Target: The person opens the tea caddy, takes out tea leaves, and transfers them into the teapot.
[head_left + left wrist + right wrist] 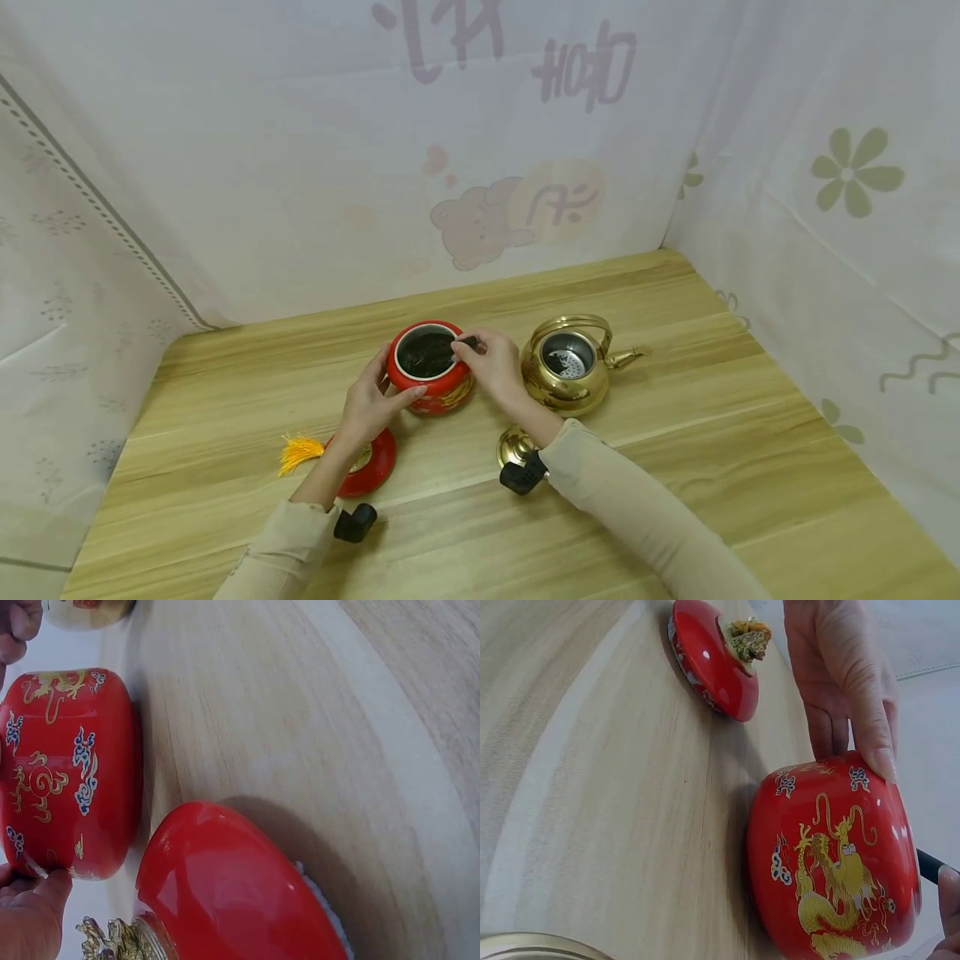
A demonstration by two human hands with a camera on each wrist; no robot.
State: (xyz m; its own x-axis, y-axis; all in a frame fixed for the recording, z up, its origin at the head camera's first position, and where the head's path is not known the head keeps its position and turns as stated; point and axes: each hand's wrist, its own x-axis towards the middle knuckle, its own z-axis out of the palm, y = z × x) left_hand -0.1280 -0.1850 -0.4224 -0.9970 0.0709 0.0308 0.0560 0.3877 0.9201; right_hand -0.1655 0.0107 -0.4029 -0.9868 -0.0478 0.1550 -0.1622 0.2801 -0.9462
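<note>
Red jar (450,389) | left hand (369,406) grips it | right hand (495,367) pinches black tool (930,866)

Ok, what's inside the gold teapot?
A perforated metal strainer sits in the gold teapot, with loose dark bits on its side nearer the red jar. Whatever lies beneath the strainer is covered and can't be seen.

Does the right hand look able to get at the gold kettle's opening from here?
Probably yes: the right hand is just beside the gold kettle, whose lid lies off on the table. The raised handle may need avoiding, and the hand is holding a dark tool.
</note>
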